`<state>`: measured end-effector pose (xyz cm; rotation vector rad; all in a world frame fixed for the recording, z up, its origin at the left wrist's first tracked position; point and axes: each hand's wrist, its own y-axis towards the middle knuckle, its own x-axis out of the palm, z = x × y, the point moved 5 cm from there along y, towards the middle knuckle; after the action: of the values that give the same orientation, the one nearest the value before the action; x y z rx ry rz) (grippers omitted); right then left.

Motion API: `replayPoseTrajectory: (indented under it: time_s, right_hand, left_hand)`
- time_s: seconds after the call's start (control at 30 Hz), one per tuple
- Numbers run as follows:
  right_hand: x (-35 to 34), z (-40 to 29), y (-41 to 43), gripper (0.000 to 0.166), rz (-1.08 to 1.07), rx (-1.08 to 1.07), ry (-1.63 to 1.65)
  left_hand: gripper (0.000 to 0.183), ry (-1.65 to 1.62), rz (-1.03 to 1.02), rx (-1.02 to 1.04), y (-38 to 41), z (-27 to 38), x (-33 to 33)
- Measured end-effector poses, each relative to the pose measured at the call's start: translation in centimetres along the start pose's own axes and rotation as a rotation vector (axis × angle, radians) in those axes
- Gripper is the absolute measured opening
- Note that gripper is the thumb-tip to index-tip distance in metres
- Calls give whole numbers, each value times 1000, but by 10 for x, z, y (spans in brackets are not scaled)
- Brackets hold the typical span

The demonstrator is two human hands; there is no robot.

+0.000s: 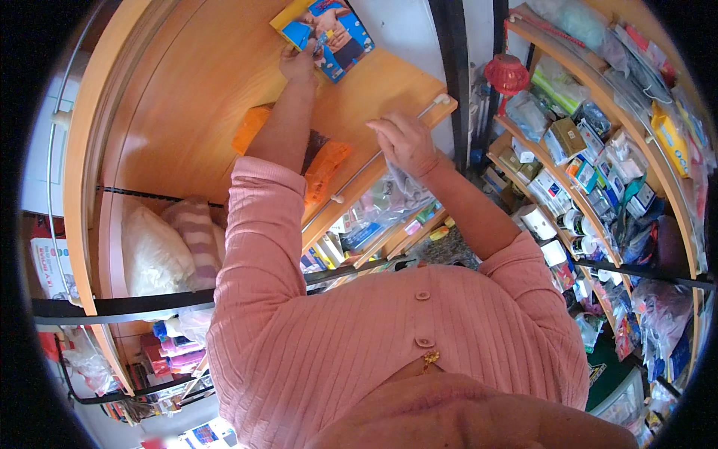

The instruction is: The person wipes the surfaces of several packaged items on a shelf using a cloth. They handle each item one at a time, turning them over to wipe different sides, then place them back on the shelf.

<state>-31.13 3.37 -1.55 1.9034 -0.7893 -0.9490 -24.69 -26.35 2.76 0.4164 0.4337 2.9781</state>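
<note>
My left hand point(297, 63) grips the near edge of a flat blue and yellow printed pack point(335, 42), which has a picture of a bare torso on it, over the wooden shelf board. Partly under my left forearm, an orange and dark package point(328, 168) lies on the board. My right hand point(403, 140) is over the rail at the board's near right edge, its fingers partly curled. Clear plastic film point(401, 185) shows just below that hand; whether the hand touches it cannot be told.
A metal rail point(359, 175) runs along the edge of the wooden board point(185, 106). Stuffed bags point(157, 252) sit at left. A red lantern ornament point(506, 73) hangs by crowded shelves at right, with boxes point(565, 137) and bagged goods. Packets fill the lower shelves.
</note>
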Motion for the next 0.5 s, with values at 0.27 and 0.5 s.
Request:
replayPoseTrajectory:
  time_s: [0.27, 0.5]
  right_hand:
    - [0, 1, -3, 21, -43, 53, -27]
    - [11, 3, -7, 20, 63, -30, -19]
  left_hand:
    - [35, 208, -33, -98, -4, 15, -5]
    - [34, 227, -44, -4, 11, 58, -86]
